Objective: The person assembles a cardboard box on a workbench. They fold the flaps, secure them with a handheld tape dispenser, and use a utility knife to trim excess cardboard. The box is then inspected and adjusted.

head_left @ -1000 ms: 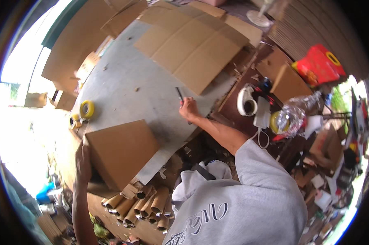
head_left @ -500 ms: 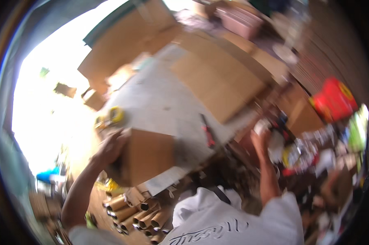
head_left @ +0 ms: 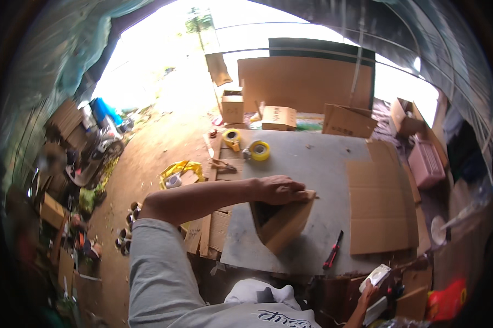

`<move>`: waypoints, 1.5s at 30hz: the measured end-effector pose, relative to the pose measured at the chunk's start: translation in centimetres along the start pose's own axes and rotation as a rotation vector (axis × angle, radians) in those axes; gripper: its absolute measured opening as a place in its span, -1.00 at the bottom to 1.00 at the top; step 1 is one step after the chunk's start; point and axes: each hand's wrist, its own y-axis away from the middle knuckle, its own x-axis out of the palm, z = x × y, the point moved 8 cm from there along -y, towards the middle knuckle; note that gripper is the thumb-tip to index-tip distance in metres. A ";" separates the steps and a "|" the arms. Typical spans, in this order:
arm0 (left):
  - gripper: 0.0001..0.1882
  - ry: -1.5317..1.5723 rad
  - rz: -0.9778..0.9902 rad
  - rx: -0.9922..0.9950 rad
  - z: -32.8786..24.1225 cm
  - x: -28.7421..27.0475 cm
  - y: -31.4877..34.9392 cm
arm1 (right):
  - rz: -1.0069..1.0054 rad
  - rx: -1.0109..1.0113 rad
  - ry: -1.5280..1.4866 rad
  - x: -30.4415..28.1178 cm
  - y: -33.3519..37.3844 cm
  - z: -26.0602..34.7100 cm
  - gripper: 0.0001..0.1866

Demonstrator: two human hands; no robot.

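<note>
My left hand (head_left: 281,189) grips the upper edge of a small open cardboard box (head_left: 288,227), its fingers bent over the rim. Tilted on the grey tabletop (head_left: 317,164), the box shows a dark inside. Low on the right, past the table's front edge, my right hand (head_left: 368,290) is closed on a flat white rectangular object (head_left: 375,277) whose kind I cannot make out. Between the two hands lies a red and black utility knife (head_left: 332,251). Two yellow tape rolls, a near one (head_left: 259,150) and a farther one (head_left: 231,138), sit at the table's far left.
A flattened cardboard sheet (head_left: 382,208) covers the table's right side. Pliers (head_left: 223,165) lie at the left edge, with a yellow bag (head_left: 181,174) beyond it. Cardboard tubes (head_left: 124,240) are stacked lower left. A pink container (head_left: 425,164) stands at right.
The view has swung round and steadied. The box has shifted from the table's left front corner toward the middle, still in my left hand. A white object stays in my right hand.
</note>
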 end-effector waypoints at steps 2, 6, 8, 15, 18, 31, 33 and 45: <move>-0.53 0.000 -0.004 -0.012 0.5 -0.3 0.8 | 0.182 -0.009 -0.165 2.8 4.7 5.8 -0.66; -0.55 -0.045 0.047 0.037 -0.8 -1.0 -1.4 | 0.330 -0.187 -0.394 8.8 11.4 16.1 -0.61; -0.58 -0.063 -0.076 0.452 -1.3 -0.8 -1.3 | 0.503 -0.241 -0.396 12.3 13.0 17.7 -0.61; -0.31 0.385 -0.246 0.328 0.6 -3.3 -0.5 | 0.514 -1.294 0.081 16.3 28.6 41.1 -0.65; -0.33 0.607 -0.145 0.547 -2.3 -3.9 -0.7 | 0.494 -1.400 0.168 16.2 29.7 43.1 -0.66; -0.80 0.678 -0.045 0.563 -2.1 -4.6 0.2 | 0.519 -1.337 0.245 19.7 30.3 43.4 -0.53; -0.83 0.649 -0.074 0.534 -2.2 -4.6 0.1 | 0.546 -1.258 0.244 20.4 30.5 43.7 -0.48; -0.91 0.283 -0.442 0.501 -2.3 -9.2 0.0 | 0.873 -0.309 0.131 19.5 29.8 41.4 -0.61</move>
